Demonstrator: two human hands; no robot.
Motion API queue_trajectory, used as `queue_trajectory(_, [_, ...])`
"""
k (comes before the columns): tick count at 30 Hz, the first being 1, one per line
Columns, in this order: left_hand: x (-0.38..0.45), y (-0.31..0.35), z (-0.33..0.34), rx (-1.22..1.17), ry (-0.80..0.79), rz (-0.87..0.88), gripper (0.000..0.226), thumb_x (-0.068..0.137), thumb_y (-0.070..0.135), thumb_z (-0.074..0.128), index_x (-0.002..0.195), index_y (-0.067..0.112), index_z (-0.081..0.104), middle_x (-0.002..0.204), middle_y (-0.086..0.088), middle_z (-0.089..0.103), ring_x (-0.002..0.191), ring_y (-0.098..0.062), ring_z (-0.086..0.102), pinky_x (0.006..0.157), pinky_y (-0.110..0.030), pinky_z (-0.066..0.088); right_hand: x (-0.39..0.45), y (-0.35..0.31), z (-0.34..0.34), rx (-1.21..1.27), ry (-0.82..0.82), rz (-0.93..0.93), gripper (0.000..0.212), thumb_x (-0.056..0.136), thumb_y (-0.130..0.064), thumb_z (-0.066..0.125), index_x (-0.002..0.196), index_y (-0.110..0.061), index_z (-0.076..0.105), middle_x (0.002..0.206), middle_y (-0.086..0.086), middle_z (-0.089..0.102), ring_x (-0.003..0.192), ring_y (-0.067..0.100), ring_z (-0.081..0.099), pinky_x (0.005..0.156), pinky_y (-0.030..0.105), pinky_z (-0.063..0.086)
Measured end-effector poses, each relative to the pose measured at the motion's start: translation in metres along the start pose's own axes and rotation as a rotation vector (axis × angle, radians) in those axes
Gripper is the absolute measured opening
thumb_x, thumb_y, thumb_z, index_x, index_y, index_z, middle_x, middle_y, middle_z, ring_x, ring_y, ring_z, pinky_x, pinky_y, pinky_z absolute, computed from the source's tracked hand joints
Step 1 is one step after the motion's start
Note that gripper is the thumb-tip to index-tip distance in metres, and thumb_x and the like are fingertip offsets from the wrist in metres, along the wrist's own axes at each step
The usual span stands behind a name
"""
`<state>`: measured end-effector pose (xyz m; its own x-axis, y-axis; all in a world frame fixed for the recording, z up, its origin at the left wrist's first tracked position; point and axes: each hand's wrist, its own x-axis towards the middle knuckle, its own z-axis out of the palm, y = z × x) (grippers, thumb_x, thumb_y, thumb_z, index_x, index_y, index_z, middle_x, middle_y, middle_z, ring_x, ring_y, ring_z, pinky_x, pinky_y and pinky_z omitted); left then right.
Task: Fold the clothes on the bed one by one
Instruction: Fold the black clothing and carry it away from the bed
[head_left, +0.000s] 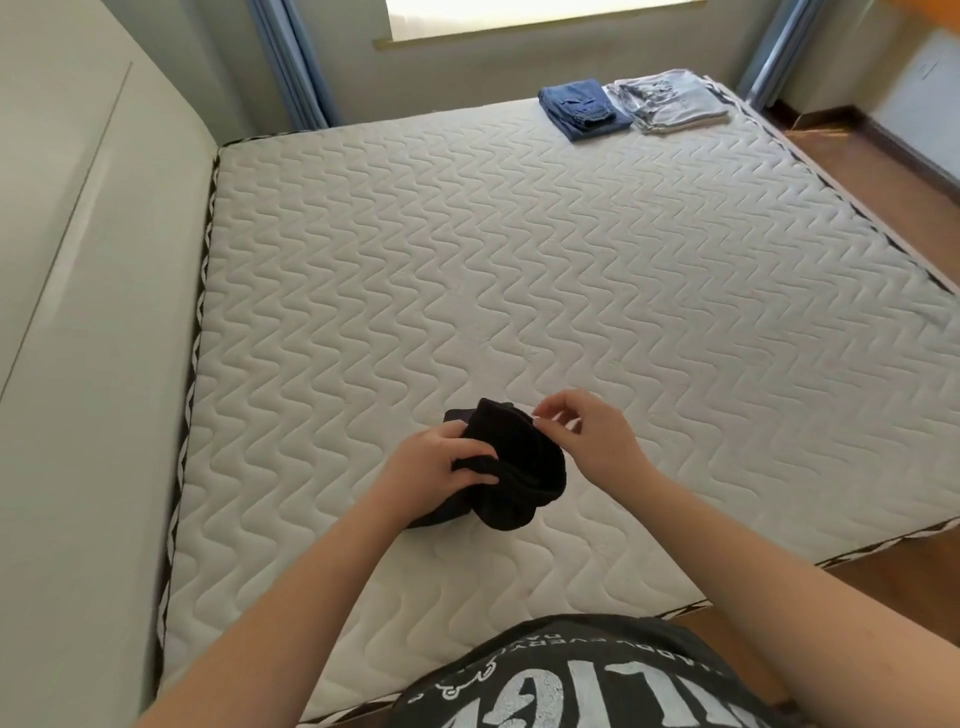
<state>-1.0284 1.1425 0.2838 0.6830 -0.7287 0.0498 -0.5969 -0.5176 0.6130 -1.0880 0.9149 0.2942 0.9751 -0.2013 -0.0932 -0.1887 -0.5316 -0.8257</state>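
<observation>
A small black garment (511, 467) is bunched up just above the near part of the white quilted mattress (519, 260). My left hand (436, 467) grips its left side, thumb curled over the fabric. My right hand (587, 431) pinches the garment's upper right edge between thumb and fingertips. Part of the cloth hangs below my left hand, down to the mattress.
Folded blue jeans (582, 109) and a folded grey-and-white garment (670, 101) lie side by side at the far right corner of the bed. A pale headboard (93, 312) runs along the left. Wooden floor (883, 171) lies to the right, a window and blue curtains beyond.
</observation>
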Motion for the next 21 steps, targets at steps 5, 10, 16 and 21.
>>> queue_trajectory(5, [-0.007,0.003,0.002,0.037,0.07,0.024,0.019,0.079,0.029,0.079,0.097,0.023,0.075,0.109,0.002,0.066,0.081,-0.018,0.065,0.069,-0.034,0.059,-0.015,0.011,0.013,-0.187,-0.307,0.108,0.012,0.094,-0.036,0.061,0.099,-0.034,0.072,0.087,-0.018,0.066,0.084,0.0,0.06,0.072,0.013,0.043])
queue_trajectory(10, [-0.009,0.013,0.003,0.121,0.092,0.055,0.017,0.081,0.027,0.077,0.096,0.019,0.077,0.129,-0.001,0.063,0.089,-0.027,0.069,0.07,-0.04,0.059,-0.011,0.003,0.022,-0.271,-0.374,0.199,0.014,0.09,-0.039,0.064,0.095,-0.027,0.07,0.084,-0.009,0.067,0.08,0.012,0.065,0.069,0.022,0.049])
queue_trajectory(16, [-0.015,0.022,0.006,0.109,0.149,0.063,0.015,0.08,0.022,0.078,0.092,0.014,0.078,0.123,-0.002,0.066,0.084,-0.028,0.07,0.066,-0.042,0.058,-0.012,-0.005,0.034,-0.337,-0.347,0.179,0.024,0.083,-0.032,0.069,0.099,-0.024,0.052,0.094,-0.001,0.065,0.084,0.018,0.061,0.064,0.025,0.045])
queue_trajectory(21, [-0.023,0.019,0.005,0.125,0.293,-0.035,0.02,0.078,0.023,0.083,0.095,0.014,0.077,0.118,0.0,0.068,0.083,-0.023,0.071,0.064,-0.036,0.059,-0.019,0.0,0.026,-0.201,-0.137,0.262,0.019,0.082,-0.016,0.065,0.086,-0.023,0.047,0.083,0.002,0.062,0.074,0.02,0.06,0.06,0.032,0.049])
